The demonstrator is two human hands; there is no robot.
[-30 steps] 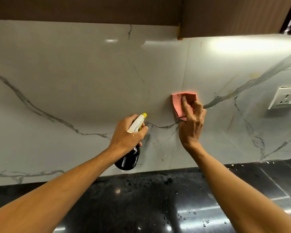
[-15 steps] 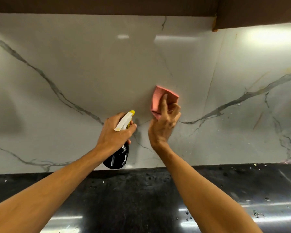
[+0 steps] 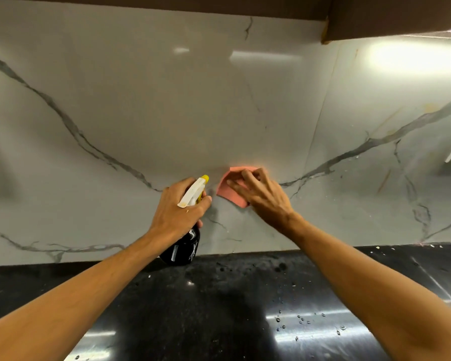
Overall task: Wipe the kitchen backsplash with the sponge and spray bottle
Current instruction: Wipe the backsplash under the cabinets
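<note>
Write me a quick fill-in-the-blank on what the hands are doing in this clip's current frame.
The left hand grips a spray bottle whose nozzle tip is ____.
The right hand presses a ____ against the backsplash.
The sponge sits to the ____ of the nozzle tip.
Missing words: yellow, sponge, right.

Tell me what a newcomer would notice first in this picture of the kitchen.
The pink sponge stands out first, pressed against the white veined backsplash near the middle by the right hand. Just left of it, the left hand grips a black spray bottle with a yellow nozzle. Below, the black countertop shines with water drops.
</note>
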